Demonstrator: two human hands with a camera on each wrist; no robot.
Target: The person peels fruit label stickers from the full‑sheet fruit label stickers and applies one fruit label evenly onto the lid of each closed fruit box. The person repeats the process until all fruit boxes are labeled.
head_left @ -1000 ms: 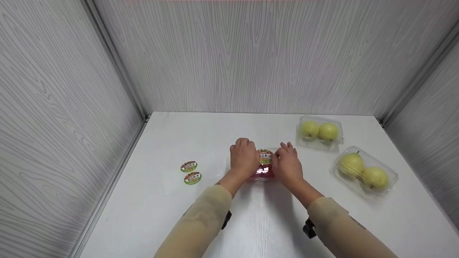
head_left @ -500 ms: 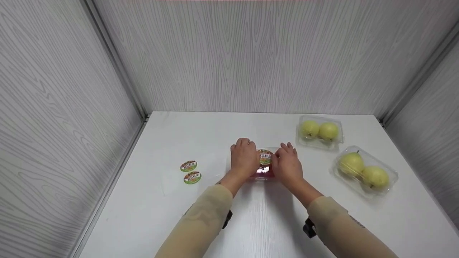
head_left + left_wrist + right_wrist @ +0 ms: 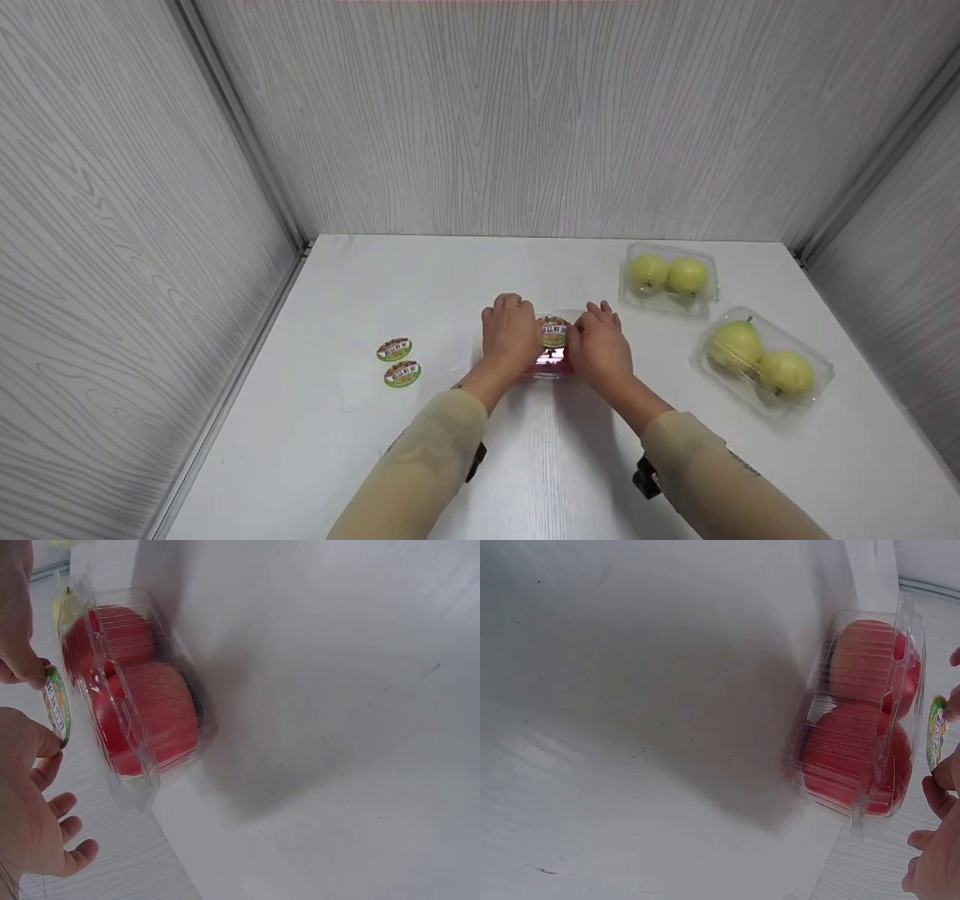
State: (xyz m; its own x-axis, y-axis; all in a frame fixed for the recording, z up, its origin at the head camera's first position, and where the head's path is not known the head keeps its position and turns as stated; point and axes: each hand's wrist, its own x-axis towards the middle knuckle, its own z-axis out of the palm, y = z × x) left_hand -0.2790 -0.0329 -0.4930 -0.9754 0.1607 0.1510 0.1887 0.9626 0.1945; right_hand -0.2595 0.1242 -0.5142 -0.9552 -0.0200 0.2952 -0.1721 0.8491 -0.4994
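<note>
Oval label (image 3: 554, 332) is held above, and apart from, the clear container (image 3: 553, 367) of red fruit (image 3: 154, 720), midway between the left and right edges of the table (image 3: 540, 469). Left hand (image 3: 511, 334) pinches one end; right hand (image 3: 602, 347) pinches the opposite end.

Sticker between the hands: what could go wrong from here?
1. Sticker could go on crooked: left hand and right hand pinch opposite edges, so an uneven release may twist it.
2. It might cling to either hand, since both pinch its edges.
3. Box may shift when pressed: neither hand visibly braces it.
</note>
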